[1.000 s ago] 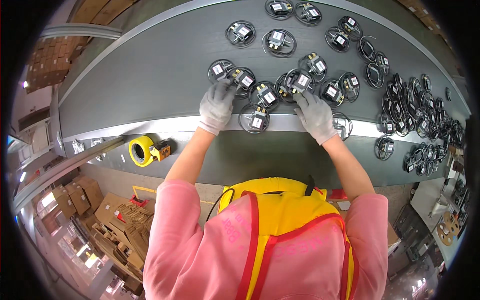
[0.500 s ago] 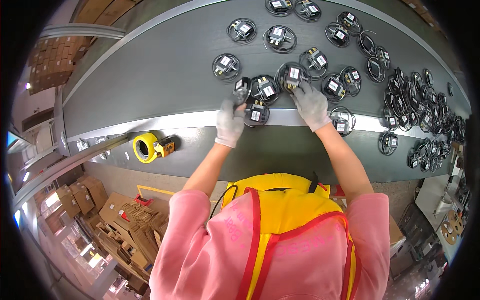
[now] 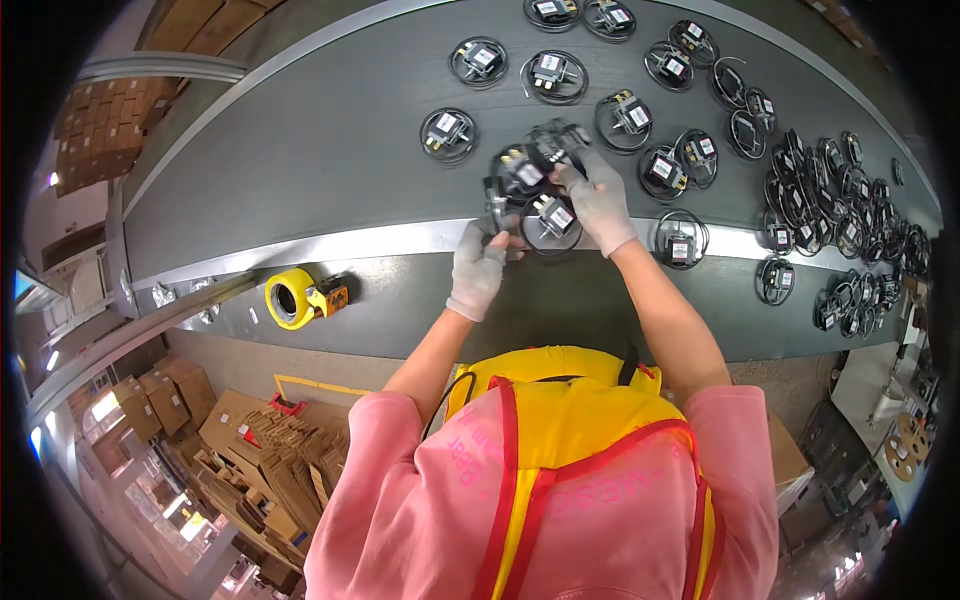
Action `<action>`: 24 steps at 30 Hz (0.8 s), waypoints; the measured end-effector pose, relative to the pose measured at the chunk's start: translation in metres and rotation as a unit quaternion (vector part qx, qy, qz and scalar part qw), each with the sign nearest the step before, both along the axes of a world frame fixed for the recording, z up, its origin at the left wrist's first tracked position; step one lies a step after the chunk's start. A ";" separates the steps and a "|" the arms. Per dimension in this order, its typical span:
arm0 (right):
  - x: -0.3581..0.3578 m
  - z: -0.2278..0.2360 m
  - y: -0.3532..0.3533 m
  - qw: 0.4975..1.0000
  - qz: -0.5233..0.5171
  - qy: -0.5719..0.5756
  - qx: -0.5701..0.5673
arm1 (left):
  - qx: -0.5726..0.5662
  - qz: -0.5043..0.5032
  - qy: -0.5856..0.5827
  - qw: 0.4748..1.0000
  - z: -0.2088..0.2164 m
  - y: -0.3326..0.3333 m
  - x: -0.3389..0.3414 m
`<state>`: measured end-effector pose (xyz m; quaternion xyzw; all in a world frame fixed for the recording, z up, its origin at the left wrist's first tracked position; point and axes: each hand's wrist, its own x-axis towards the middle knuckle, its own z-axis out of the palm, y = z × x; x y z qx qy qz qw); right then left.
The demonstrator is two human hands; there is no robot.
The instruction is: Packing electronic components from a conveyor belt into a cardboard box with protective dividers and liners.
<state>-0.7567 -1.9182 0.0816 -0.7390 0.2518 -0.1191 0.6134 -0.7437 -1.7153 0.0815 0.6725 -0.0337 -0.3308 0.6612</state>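
A broad dark work surface (image 3: 330, 160) is spanned by the view, bordered on the near side by a bright metal strip (image 3: 340, 242). Toward the right, a crowded heap of coiled units (image 3: 815, 205) is spread. Two gloved hands are placed near the middle: by the left hand (image 3: 476, 268), a dark unit (image 3: 494, 198) is held on edge, fingers closed narrowly on its lower side; by the right hand (image 3: 600, 203), a second unit (image 3: 558, 143) is gripped between thumb and fingers, though its outline is blurred and the exact grip cannot be told. A yellow tape dispenser (image 3: 290, 298) is set on the near ledge, well apart to the left. Between the hands, a third unit (image 3: 522, 172) is seen, with a fourth unit (image 3: 551, 222) lying just below it, partly over the strip. Each unit is judged light, with a stiff body and springy cable loops that could snag on neighbours; it is best taken by the body's sides, clear of the small brass-coloured terminals, which may be bent easily.
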 end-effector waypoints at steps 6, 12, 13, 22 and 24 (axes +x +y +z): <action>0.002 0.045 -0.024 0.967 -0.117 -0.026 0.227 | 0.155 0.015 -0.448 0.880 -0.013 0.005 0.018; -0.009 0.010 -0.068 0.977 -0.156 0.006 -0.143 | 0.288 -0.173 -0.615 0.713 -0.019 -0.010 0.064; -0.009 -0.004 -0.074 0.924 -0.115 0.038 -0.363 | 0.306 -0.176 -0.629 0.693 -0.019 -0.013 0.067; 0.004 -0.010 -0.071 0.830 0.042 0.234 -0.505 | 0.188 -0.019 -0.378 0.906 0.008 -0.019 0.056; 0.019 -0.008 -0.078 0.845 0.010 0.219 -0.488 | 0.162 -0.111 -0.517 0.833 0.005 -0.005 0.045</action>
